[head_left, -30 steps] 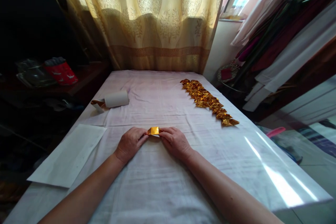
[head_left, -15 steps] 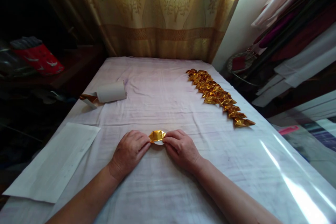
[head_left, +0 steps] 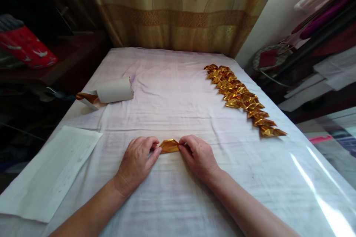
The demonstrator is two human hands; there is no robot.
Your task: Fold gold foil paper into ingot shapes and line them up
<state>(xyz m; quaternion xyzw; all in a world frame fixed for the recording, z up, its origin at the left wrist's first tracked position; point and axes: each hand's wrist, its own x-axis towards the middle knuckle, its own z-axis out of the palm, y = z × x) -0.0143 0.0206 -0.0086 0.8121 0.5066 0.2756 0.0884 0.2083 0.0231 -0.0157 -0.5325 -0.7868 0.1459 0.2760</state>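
A small folded piece of gold foil paper (head_left: 169, 146) lies low over the cloth between my two hands. My left hand (head_left: 140, 158) has its thumb and forefinger at the paper's left end, with a small gap showing between those fingers. At the opposite end my right hand (head_left: 198, 156) pinches the corner between thumb and forefinger. The paper's upper edge is creased, and its front face is smooth gold. Finished-looking gold foil folded pieces (head_left: 236, 92) stand in overlapping rows to the right, beyond my right hand.
A rolled paper bundle (head_left: 115, 90) with gold showing at its open end lies back left. White sheets (head_left: 52, 172) rest at the left edge of the cloth-covered surface (head_left: 167, 96). A patterned curtain (head_left: 178, 18) hangs behind. A red container (head_left: 27, 46) stands on a dark shelf.
The gold paper now shows a smooth gold face where a folded panel and white underside showed before. My left fingers have loosened slightly. The view has tilted downward.
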